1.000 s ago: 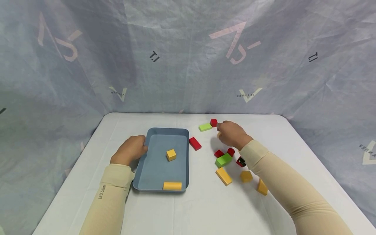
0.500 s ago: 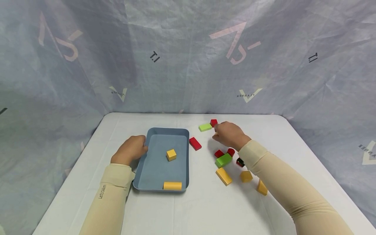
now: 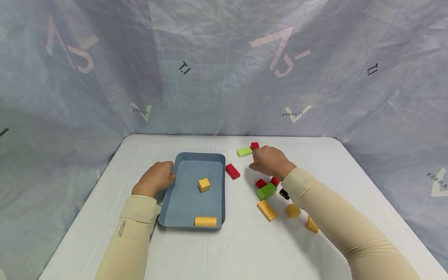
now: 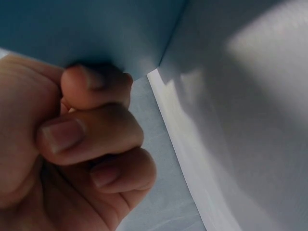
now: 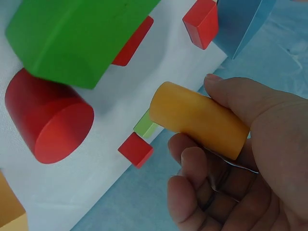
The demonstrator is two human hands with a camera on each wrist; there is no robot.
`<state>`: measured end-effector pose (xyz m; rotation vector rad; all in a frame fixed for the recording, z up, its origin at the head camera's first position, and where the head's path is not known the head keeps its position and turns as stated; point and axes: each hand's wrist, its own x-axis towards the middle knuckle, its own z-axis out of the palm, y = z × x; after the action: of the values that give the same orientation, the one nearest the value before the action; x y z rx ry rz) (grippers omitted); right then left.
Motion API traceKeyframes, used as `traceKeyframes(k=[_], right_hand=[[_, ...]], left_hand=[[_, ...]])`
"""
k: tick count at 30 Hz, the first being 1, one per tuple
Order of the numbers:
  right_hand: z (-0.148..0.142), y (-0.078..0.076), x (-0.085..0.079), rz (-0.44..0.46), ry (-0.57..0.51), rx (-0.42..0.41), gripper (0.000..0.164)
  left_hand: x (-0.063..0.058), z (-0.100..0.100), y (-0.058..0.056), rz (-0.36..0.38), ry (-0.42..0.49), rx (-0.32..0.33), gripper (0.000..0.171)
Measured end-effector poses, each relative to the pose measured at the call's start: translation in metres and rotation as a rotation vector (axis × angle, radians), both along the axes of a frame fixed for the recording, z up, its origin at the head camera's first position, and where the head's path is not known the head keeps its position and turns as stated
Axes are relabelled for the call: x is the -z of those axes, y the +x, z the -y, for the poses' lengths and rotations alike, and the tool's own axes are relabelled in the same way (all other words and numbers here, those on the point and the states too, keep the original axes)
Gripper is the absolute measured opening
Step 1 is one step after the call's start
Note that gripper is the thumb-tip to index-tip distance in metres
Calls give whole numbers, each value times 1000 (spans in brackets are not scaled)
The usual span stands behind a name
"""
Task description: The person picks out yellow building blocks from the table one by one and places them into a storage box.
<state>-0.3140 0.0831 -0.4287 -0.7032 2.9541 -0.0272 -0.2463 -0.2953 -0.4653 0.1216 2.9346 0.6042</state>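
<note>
**A round block in a pinch, and a loose roller behind**

Nearest, a yellow cylinder (image 3: 205,221) lies loose in the tray (image 3: 185,204); a tilt could set it rolling. The left hand (image 3: 155,179) grips the tray's left edge, so a tug there might cause it. Farther out, the right hand (image 3: 271,160) pinches an orange cylinder (image 5: 197,118); its curved side could slip if the thumb shifts. Dropped, it might knock 2 blocks beyond: pale green block (image 3: 244,152), red cube (image 3: 254,146).
</note>
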Motion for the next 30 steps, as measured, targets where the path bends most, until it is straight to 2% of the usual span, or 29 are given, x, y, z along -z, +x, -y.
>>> traceKeyframes(k=[7, 17, 30], right_hand=[[2, 2, 0, 11, 13, 2, 28], [9, 7, 3, -34, 20, -39, 30], [18, 8, 0, -59, 12, -36, 32]], left_hand=[[-3, -2, 0, 0, 3, -3, 9], [0, 0, 0, 11, -11, -2, 13], [-1, 0, 0, 1, -6, 2, 12]])
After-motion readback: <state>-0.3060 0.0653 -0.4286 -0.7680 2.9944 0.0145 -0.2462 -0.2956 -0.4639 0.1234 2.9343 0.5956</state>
